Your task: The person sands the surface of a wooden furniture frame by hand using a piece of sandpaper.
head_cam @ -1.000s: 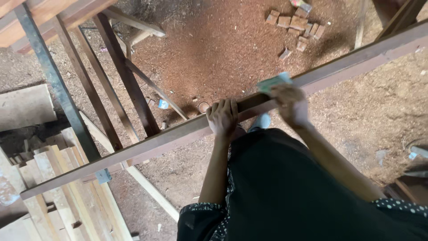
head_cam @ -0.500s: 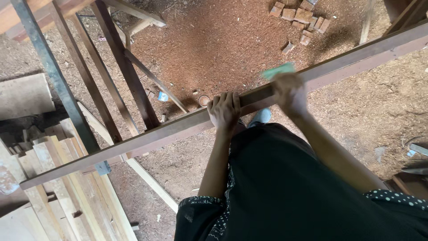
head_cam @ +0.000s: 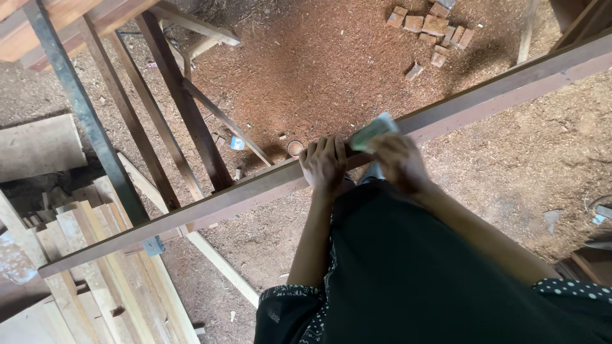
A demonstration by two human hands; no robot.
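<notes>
Two hands meet on a long reddish-brown wooden beam (head_cam: 255, 189) running diagonally: left hand (head_cam: 324, 164) curled over it, right hand (head_cam: 400, 164) beside it pinching a pale green folded sheet (head_cam: 371, 132) against its top.

Beam (head_cam: 255, 186): long, dark reddish-brown timber, squared, running diagonally from lower left to upper right above a sawdust floor. Top face smooth, lighter strip along its near edge. Sanding block (head_cam: 371, 132): small, pale green, slightly blurred, lying flat on the beam's top face near mid-length.
</notes>
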